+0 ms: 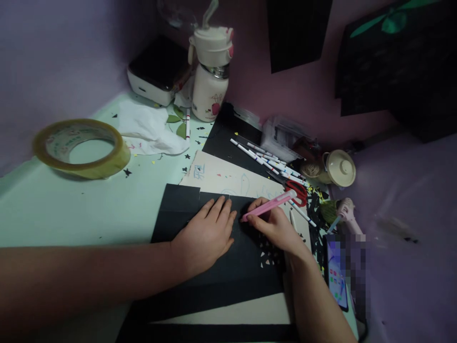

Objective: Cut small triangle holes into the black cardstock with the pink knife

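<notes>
My left hand (205, 238) lies flat on a sheet of black paper (246, 274), its fingers stretched toward the upper right. To its right, my right hand (273, 224) is wrapped round a pink cutter (269, 205), whose lower end meets the black paper near my left fingertips. Small cut-out holes show pale in the sheet below my right hand. Under the black paper lies a cream sheet (221, 166) with blue pen marks.
A roll of tape (117, 159) stands out at the left. Behind are a white bottle (210, 85), a black-topped box (159, 71) and crumpled tissue (146, 126). Several markers (250, 155), red-handled scissors (302, 196), a lidded pot (341, 168) and a phone (336, 281) are on the right.
</notes>
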Action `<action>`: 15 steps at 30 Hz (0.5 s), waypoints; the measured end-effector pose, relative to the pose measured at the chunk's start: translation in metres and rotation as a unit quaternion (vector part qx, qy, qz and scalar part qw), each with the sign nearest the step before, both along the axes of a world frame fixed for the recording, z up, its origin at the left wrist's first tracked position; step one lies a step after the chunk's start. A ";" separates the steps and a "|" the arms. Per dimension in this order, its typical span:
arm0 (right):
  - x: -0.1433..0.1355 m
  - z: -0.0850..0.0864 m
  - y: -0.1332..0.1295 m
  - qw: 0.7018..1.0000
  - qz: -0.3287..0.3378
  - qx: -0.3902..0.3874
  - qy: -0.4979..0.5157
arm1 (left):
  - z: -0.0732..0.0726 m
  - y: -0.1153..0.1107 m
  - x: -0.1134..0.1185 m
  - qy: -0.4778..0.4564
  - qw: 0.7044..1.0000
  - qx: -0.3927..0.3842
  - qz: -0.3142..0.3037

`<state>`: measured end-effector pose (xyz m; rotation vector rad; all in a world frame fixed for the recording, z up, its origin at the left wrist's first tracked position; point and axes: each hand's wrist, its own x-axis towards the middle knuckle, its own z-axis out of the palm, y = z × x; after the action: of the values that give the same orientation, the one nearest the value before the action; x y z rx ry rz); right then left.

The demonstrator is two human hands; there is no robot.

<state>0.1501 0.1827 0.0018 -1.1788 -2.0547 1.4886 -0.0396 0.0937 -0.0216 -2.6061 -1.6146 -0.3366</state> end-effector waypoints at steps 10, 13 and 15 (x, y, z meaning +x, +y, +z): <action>0.000 -0.008 -0.003 1.000 -0.019 0.018 0.010 | -0.001 0.000 0.000 -0.003 1.000 -0.004 -0.001; -0.001 -0.008 -0.003 0.999 -0.018 0.025 0.011 | -0.001 0.000 0.000 0.001 1.000 -0.004 -0.003; -0.001 -0.008 -0.003 0.999 -0.022 0.023 0.010 | -0.002 0.000 0.000 0.004 1.000 -0.008 -0.003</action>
<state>0.1494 0.1796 -0.0064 -1.1793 -2.0268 1.4193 -0.0400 0.0935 -0.0232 -2.6213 -1.6145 -0.3148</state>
